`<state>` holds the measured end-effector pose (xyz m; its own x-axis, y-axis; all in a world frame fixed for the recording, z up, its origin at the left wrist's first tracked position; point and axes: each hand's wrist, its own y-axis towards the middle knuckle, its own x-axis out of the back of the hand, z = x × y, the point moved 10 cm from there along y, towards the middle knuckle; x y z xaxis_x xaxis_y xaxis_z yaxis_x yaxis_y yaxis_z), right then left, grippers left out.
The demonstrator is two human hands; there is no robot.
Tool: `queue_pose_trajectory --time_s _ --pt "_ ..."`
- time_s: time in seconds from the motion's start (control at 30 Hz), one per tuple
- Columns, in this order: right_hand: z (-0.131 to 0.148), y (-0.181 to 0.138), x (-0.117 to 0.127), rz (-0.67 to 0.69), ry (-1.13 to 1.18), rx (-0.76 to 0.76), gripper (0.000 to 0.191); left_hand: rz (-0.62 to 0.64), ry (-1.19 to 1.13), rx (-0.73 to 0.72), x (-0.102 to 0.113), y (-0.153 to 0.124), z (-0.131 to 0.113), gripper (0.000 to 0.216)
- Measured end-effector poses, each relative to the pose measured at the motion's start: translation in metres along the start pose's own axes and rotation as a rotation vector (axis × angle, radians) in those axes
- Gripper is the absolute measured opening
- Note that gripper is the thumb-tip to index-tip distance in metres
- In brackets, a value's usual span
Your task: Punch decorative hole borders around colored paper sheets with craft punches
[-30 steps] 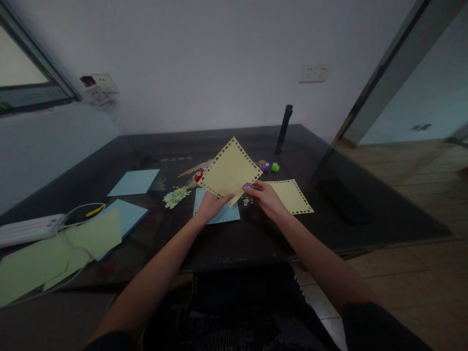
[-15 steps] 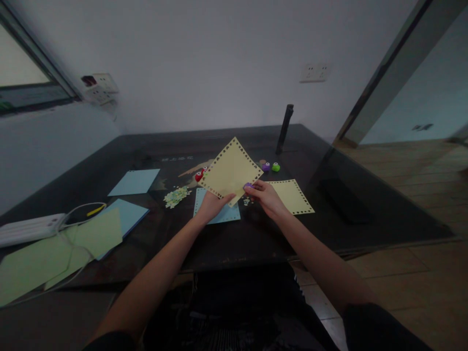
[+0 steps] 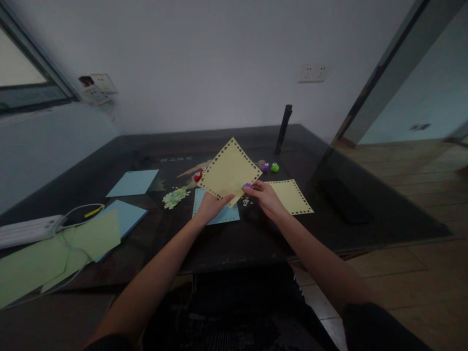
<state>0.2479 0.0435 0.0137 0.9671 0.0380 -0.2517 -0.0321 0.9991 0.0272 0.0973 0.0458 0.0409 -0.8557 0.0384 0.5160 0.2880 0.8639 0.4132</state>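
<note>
A dark, glossy table stands against the wall. At its left end I see a white power strip, pale green sheets overlapping a blue stack, and a separate blue sheet. Across the middle lie a heap of paper cutouts, red craft punches, and a blue sheet with a punched border. Farther right are smaller scattered cutouts, a purple punch beside a green one, and a punched yellow sheet.
</note>
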Motion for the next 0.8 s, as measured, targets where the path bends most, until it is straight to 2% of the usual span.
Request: queue_pose_trajectory --time_s 0.27,0.8 --pt "0.0013 0.0009 0.0011 0.009 -0.022 0.039 0.023 -0.039 -0.016 0.009 0.0014 -0.0009 0.0008 0.052" --pt "-0.0033 0.0047 0.0027 0.017 -0.011 0.042 0.023 -0.010 -0.004 0.061 -0.0003 -0.0008 -0.0008 0.051"
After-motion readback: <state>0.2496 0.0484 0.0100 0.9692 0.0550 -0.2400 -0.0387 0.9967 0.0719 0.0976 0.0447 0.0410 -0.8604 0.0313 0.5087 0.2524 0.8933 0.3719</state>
